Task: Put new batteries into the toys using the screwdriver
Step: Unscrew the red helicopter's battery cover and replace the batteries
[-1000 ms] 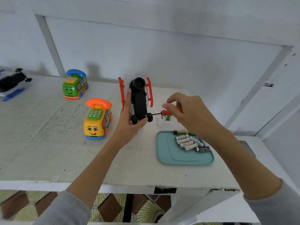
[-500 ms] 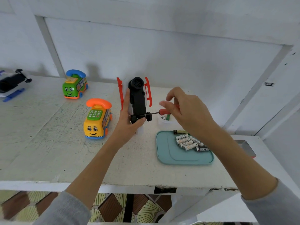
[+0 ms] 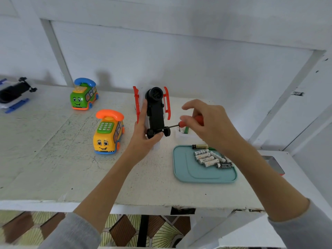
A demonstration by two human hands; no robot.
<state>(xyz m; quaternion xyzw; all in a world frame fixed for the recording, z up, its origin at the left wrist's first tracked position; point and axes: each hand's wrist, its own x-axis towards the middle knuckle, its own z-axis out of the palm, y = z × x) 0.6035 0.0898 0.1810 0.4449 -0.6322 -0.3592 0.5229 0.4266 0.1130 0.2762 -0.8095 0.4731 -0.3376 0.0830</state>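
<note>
The left hand (image 3: 145, 139) grips the toy (image 3: 156, 112), a black and white one with red side pieces, and holds it upright above the surface (image 3: 53, 168) with its black underside toward the camera. At 3 o'clock from it, the right hand (image 3: 212, 123) pinches the red handle of the screwdriver (image 3: 186, 123); the thin shaft points at the toy's lower part. At 5 o'clock lies a teal tray (image 3: 188, 169) with batteries (image 3: 208, 157). At 9 o'clock stands a yellow phone bus (image 3: 107, 135), and farther at 10 o'clock a green one (image 3: 83, 96).
</note>
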